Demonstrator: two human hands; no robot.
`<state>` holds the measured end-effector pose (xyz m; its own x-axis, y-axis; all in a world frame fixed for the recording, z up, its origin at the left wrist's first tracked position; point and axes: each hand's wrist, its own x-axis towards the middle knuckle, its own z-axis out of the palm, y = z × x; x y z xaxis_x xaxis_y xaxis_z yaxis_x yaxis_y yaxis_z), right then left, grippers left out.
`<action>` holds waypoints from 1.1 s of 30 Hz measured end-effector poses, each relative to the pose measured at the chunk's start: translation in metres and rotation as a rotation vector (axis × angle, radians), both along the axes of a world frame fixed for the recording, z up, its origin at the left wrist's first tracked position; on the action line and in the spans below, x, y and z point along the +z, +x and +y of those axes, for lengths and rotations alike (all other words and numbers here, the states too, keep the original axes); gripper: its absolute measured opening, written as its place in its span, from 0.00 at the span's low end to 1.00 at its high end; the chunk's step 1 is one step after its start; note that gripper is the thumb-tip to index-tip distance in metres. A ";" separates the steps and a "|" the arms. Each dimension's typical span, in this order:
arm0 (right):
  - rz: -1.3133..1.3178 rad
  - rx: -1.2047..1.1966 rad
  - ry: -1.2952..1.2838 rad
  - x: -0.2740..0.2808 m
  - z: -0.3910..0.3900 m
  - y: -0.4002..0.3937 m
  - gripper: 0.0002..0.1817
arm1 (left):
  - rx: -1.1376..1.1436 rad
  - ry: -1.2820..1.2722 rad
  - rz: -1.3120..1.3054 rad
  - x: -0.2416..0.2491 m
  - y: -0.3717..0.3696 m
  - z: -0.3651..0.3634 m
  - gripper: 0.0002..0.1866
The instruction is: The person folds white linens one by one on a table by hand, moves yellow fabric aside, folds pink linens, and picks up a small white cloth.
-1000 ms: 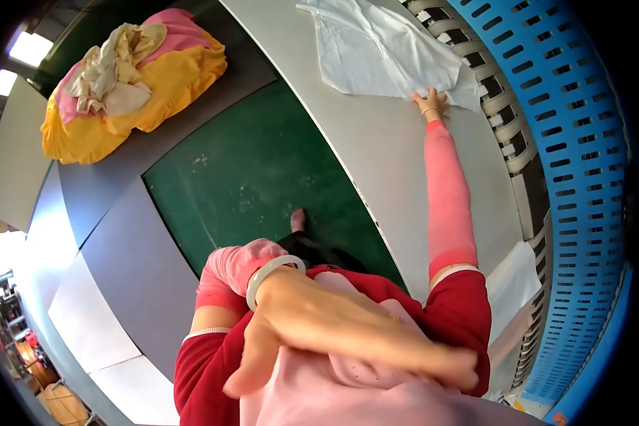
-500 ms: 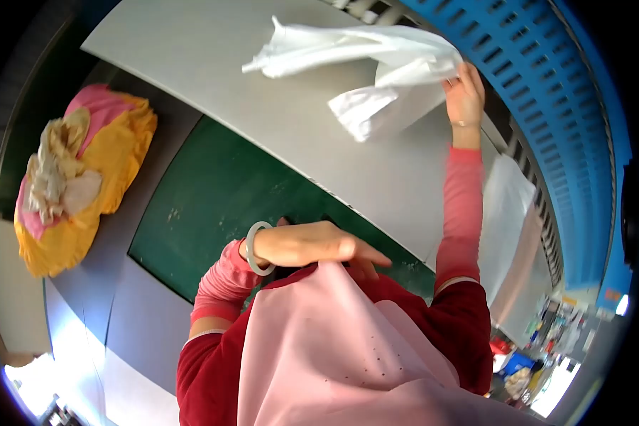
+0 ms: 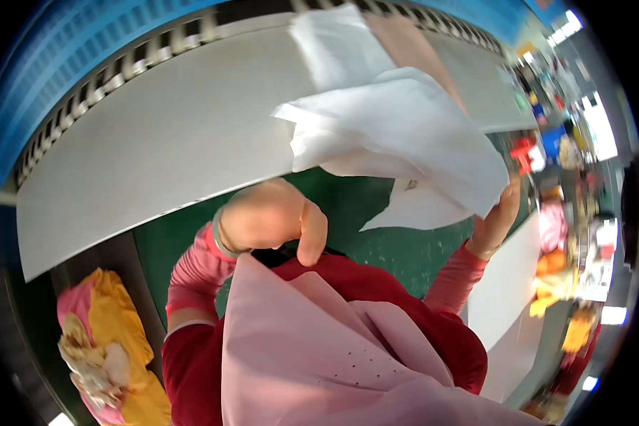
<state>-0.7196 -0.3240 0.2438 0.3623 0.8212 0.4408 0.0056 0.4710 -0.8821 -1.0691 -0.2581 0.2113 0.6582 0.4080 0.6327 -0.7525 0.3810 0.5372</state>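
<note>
In my right hand (image 3: 498, 216), closed at the right, is the edge of a thin white fabric piece (image 3: 405, 135). The piece spreads leftward, partly over the grey table and partly over the green floor, with a small dark mark on its lower fold. My left hand (image 3: 266, 216), a pale bangle at its wrist, hovers by the near table edge in front of my body. Its thumb stands apart from the hand and nothing shows in it; motion blurs it and its other fingers are mostly hidden. Pale pink cloth (image 3: 319, 341) hangs over my front below it.
Another white piece (image 3: 341, 46) and a pinkish piece (image 3: 419, 57) lie on the grey table (image 3: 177, 128). A blue slatted plastic panel (image 3: 85, 64) runs along its far side. Yellow and pink cloth (image 3: 117, 319) is heaped at lower left. Another light table surface (image 3: 504, 284) stands at right.
My view has turned to the right. My right hand has drawn the white piece off the far side of the table, toward my right side. My left hand stays near my body.
</note>
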 end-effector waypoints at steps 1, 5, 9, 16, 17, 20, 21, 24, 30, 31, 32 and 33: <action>0.029 -0.109 0.003 -0.010 -0.033 0.028 0.11 | -0.192 0.001 0.120 0.017 0.029 -0.002 0.11; 0.207 -0.371 -0.085 -0.046 -0.146 0.108 0.11 | -0.340 0.290 0.680 0.026 0.151 -0.016 0.19; 0.315 -0.578 -0.063 -0.068 -0.232 0.163 0.07 | -0.613 0.689 0.944 -0.024 0.245 -0.034 0.22; 0.361 -0.839 -0.008 -0.088 -0.272 0.242 0.05 | -0.991 0.668 0.822 -0.036 0.375 -0.020 0.19; 0.354 -0.854 -0.013 -0.090 -0.264 0.253 0.04 | -1.019 0.635 0.797 -0.036 0.393 -0.014 0.20; 0.335 -0.896 -0.054 -0.114 -0.236 0.293 0.04 | -1.084 0.467 0.618 -0.026 0.446 0.009 0.23; 0.362 -0.907 -0.066 -0.116 -0.222 0.307 0.03 | -1.066 0.359 0.578 -0.025 0.462 0.018 0.31; 0.382 -0.936 -0.036 -0.135 -0.203 0.355 0.04 | -1.204 0.058 0.283 -0.028 0.521 0.055 0.38; 0.439 -1.202 -0.098 -0.134 -0.193 0.423 0.06 | -1.396 0.160 0.366 0.042 0.642 0.138 0.35; 0.451 -1.250 -0.099 -0.135 -0.191 0.430 0.06 | -1.449 0.252 0.393 0.050 0.664 0.148 0.32; 0.469 -1.290 -0.092 -0.137 -0.191 0.431 0.06 | -1.375 0.353 0.448 0.051 0.679 0.150 0.30; 0.486 -1.329 -0.085 -0.139 -0.189 0.437 0.06 | -1.295 0.454 0.498 0.052 0.702 0.149 0.28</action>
